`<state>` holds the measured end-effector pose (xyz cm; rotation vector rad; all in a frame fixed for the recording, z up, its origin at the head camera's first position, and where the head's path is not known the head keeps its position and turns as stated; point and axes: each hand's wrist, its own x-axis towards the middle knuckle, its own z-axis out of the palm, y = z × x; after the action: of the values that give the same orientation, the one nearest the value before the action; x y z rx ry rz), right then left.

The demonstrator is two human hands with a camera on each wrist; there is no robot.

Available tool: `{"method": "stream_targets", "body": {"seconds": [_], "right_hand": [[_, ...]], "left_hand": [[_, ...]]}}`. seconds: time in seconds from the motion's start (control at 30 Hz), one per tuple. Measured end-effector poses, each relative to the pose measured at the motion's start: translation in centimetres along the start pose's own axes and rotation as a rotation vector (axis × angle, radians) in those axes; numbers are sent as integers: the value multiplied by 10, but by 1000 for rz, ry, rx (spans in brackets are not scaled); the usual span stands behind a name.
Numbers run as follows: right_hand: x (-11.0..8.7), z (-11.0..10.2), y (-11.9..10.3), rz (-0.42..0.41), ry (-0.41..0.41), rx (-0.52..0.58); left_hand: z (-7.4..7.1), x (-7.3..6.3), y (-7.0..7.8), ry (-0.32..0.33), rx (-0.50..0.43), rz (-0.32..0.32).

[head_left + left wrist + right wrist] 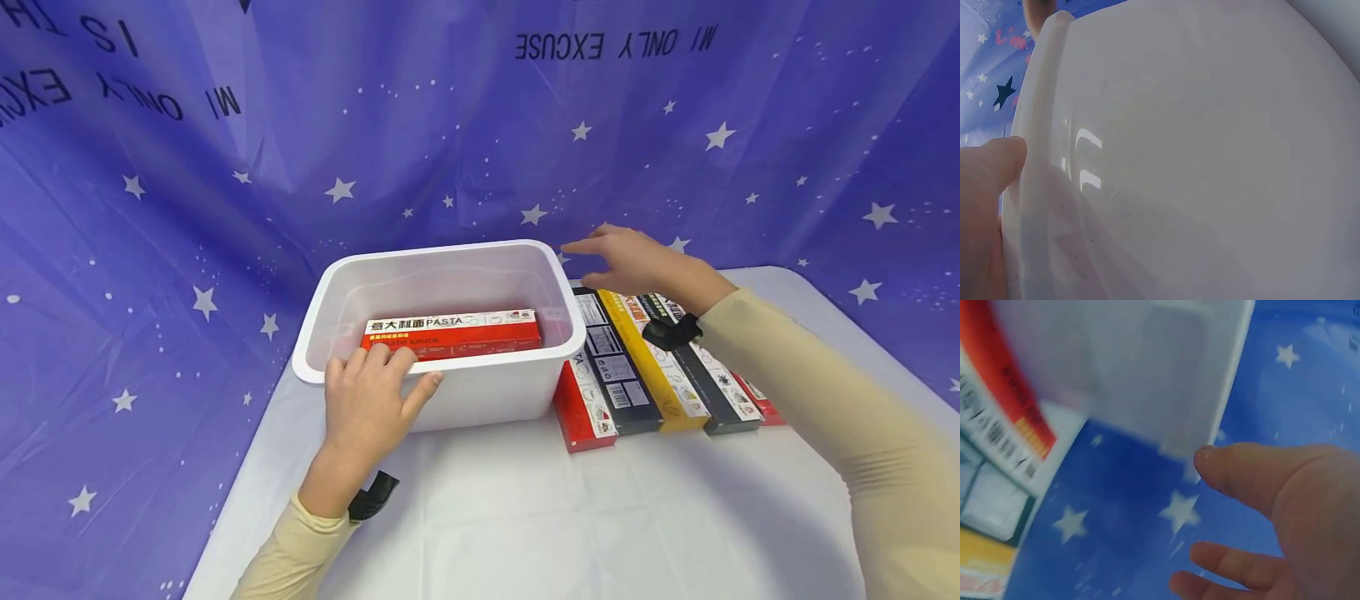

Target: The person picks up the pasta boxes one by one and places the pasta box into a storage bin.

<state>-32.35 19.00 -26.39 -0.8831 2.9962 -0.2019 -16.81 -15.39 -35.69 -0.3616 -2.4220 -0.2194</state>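
Observation:
A white plastic bin (465,392) stands on the table with a red pasta box (480,340) lying inside it. My left hand (367,400) grips the bin's near rim at the left, fingertips hooked over the edge and thumb outside; the left wrist view shows the thumb (1007,159) against the rim beside the bin's broad wall (1197,150). My right hand (626,258) is by the bin's far right corner, above the far ends of the boxes. Its fingers are spread and hold nothing. In the right wrist view, the thumb (1241,472) overlaps the bin's edge.
Right of the bin, several pasta boxes lie side by side: a red one (588,417), a black one (618,367), a yellow one (682,396), another black one (723,400) and a red one (765,407). A blue star-patterned cloth (450,108) hangs behind the white-covered table (510,517).

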Motion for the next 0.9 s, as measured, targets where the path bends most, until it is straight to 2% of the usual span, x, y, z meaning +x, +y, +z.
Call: {"method": "stream_targets", "body": {"seconds": [0.2, 0.47, 0.57, 0.7, 0.9], "right_hand": [[-37, 17, 43, 59, 8, 49], [-86, 50, 101, 211, -6, 112], [-103, 66, 121, 243, -2, 123], [-125, 87, 140, 281, 9, 129], [-157, 115, 153, 354, 26, 145]], "left_hand": [[0, -1, 0, -9, -4, -8], [-1, -1, 1, 4, -6, -2], [-1, -1, 0, 5, -7, -2], [0, -1, 0, 5, -8, -3], [0, -1, 0, 18, -2, 6]]}}
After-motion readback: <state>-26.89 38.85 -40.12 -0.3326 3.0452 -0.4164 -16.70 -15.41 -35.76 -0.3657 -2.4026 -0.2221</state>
